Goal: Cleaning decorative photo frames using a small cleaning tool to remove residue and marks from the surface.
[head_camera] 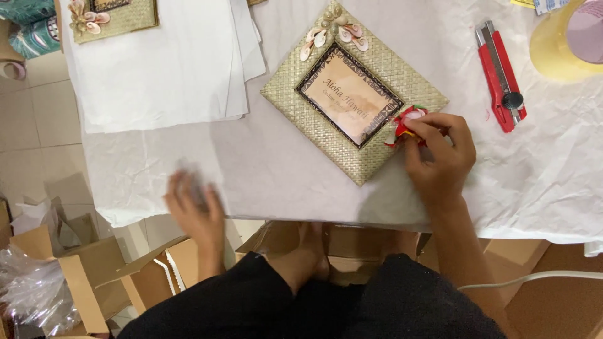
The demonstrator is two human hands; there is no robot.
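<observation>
A woven straw picture frame with shell flowers at its top corner lies turned like a diamond on white paper. My right hand pinches a small red and white ornament against the frame's right corner. My left hand is blurred at the paper's near edge, fingers spread on the sheet, holding nothing I can make out.
A red utility knife lies right of the frame. A roll of clear tape sits at the top right. A stack of white sheets and a second woven frame lie at the top left. Open cardboard boxes stand on the floor.
</observation>
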